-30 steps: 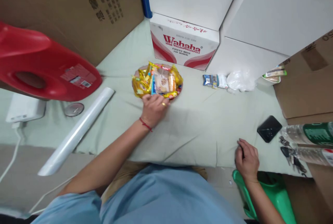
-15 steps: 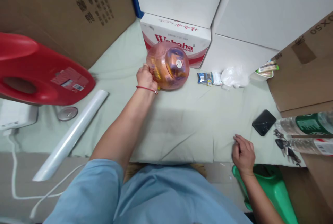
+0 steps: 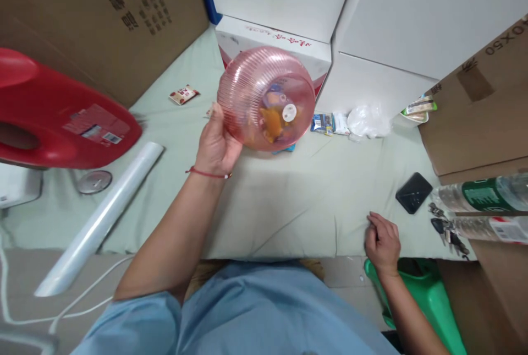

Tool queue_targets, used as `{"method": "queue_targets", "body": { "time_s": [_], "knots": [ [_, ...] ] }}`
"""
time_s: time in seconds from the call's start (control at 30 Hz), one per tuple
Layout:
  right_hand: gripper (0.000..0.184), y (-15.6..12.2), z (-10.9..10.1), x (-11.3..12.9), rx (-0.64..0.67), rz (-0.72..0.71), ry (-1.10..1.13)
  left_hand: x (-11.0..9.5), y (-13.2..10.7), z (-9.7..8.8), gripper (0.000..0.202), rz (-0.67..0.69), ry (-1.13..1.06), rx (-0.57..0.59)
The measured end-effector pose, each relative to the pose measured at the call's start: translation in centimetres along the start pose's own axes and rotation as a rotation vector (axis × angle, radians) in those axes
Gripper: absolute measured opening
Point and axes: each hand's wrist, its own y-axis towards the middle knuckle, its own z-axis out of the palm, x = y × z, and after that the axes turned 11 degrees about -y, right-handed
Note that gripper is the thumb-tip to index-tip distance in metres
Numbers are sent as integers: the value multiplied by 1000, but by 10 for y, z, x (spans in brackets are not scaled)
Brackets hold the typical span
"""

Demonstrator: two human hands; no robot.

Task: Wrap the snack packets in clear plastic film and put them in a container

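Observation:
My left hand [image 3: 218, 143] grips the rim of a pink see-through ribbed bowl [image 3: 247, 80]. The bowl is tipped over, its base with a round white sticker facing me, raised above the cloth-covered table [image 3: 289, 206]. Colourful small packets [image 3: 272, 124] show through its wall; whether they lie inside or under it I cannot tell. A blue packet edge [image 3: 286, 148] pokes out below the bowl. To its left lies a red-and-white snack packet [image 3: 183, 94]. My right hand [image 3: 383, 239] rests at the table's front edge, holding nothing, fingers loosely bent.
Behind the bowl stands a white-and-red carton [image 3: 231, 41]. Small packets [image 3: 322, 123] and a clear plastic bag [image 3: 369, 121] lie to the right. A black phone-like object [image 3: 413, 193], keys [image 3: 449, 234] and bottles [image 3: 482, 196] are farther right. Left are a red jug [image 3: 66, 118] and a white roll [image 3: 103, 217].
My left hand has lifted the bowl towards me and turned it further over. Packets have come into view on the cloth to the left and below. My right hand stays put.

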Motion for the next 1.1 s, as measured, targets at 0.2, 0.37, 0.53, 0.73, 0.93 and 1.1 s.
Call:
{"method": "queue_targets", "body": {
  "time_s": [0.2,0.37,0.53,0.73,0.93,1.1],
  "knots": [
    [27,1,-1,-3,19,24,-2,-48,-113,-9,22,242,673,434],
    [23,40,-3,3,68,41,98,-54,-190,-46,13,445,1098,724],
    [24,124,12,69,53,-120,350,-59,-212,-90,20,470,1403,666],
    [25,173,48,156,76,-412,518,-92,-194,-89,18,129,1251,862],
    [25,166,80,179,6,-215,566,-93,-101,-99,16,244,1047,193],
    [26,160,90,176,40,-138,632,-52,63,-137,20,186,1020,-484]
  ]
}}
